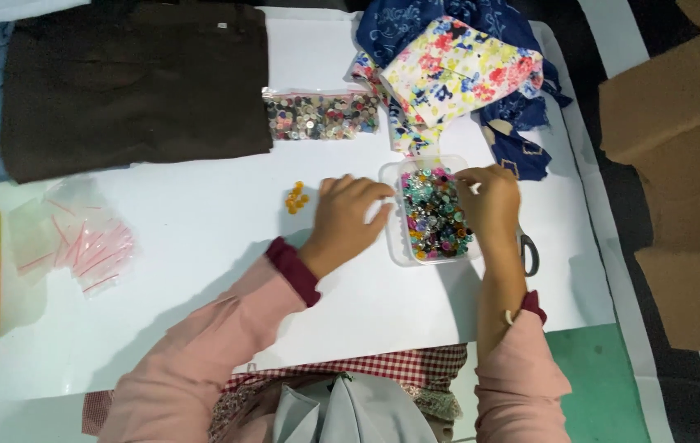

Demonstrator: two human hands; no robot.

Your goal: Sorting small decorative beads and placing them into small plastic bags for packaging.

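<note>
Pink sleeves (202, 361) are reaching over the white table (202, 238). Small buttons in the clear tray (392, 238) are looking light, hard and slippery — best pinched at the rim. Left hand (348, 220) is resting half-open against the tray; right hand (491, 203) is narrowing over the buttons (432, 215) — perhaps pinching one.

Multicoloured buttons (434, 215); brown cloth (132, 82); floral fabric (457, 70).
</note>
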